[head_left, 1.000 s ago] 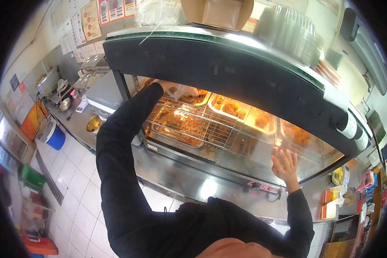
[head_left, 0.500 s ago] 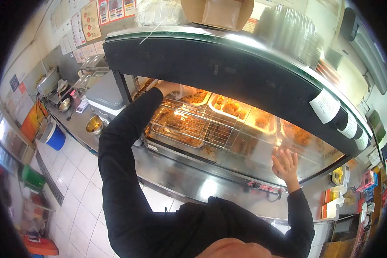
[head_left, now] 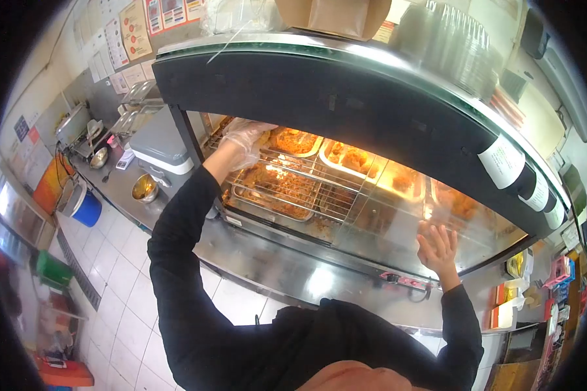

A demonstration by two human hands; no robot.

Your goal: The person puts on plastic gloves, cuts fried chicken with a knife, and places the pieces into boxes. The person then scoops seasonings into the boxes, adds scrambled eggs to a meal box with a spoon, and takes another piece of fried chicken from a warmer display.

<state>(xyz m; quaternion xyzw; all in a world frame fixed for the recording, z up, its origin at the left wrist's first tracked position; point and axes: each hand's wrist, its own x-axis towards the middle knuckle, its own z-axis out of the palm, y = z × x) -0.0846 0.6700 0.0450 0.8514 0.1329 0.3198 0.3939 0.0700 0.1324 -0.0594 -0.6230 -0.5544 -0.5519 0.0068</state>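
Observation:
My left hand, in a clear plastic glove, is inside the heated display cabinet at its left end. Its fingers are curled over a golden piece of fried chicken, partly hidden by the glove. Just right of it, a tray of fried chicken sits on the wire rack. Below the rack lies a larger tray of fried pieces. My bare right hand rests with fingers spread at the glass door on the right.
More food trays stand along the lit upper shelf. Clear plastic lids and a cardboard box are on the cabinet top. At left are a grey cool box, a metal bowl and a blue bucket.
My left hand has drawn back left from the tray, and more of the glove now shows. My right hand stays at the glass, nearly unchanged. The view has shifted slightly.

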